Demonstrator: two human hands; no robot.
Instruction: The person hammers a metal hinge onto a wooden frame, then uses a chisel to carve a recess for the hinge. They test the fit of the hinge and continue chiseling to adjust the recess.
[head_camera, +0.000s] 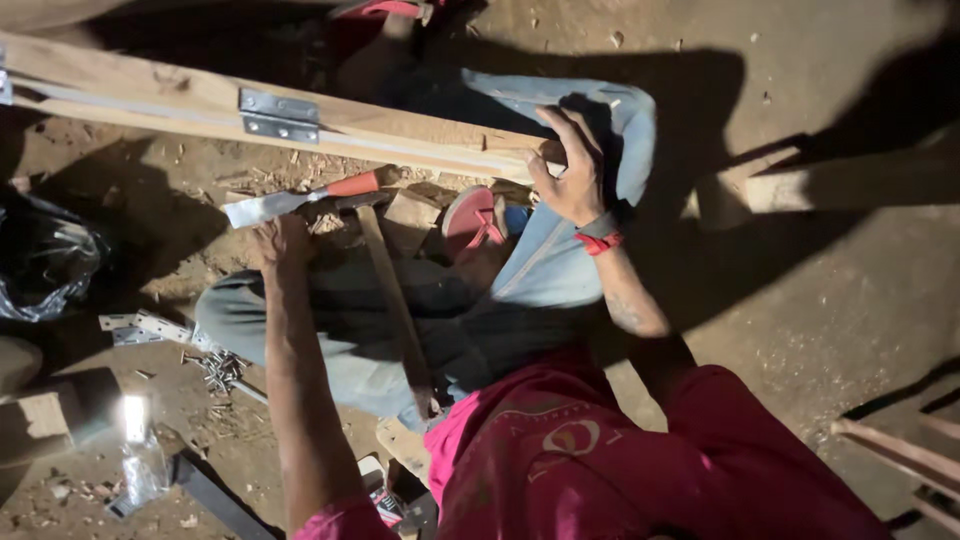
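Gripping a red-handled chisel (300, 198), left hand (280, 240); right hand (572, 170) fingers spread on hinged plank (200, 100).

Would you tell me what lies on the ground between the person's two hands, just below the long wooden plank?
In the head view, between the left hand and right hand lie a chisel, a small wooden block and a red sandal, under the plank.

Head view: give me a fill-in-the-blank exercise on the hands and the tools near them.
1. The right hand rests on the wooden plank and wears a wristband coloured ____.
2. Fixed to that plank is a metal ____.
3. The chisel beside the left hand has a handle coloured ____.
Missing words: red; hinge; orange.
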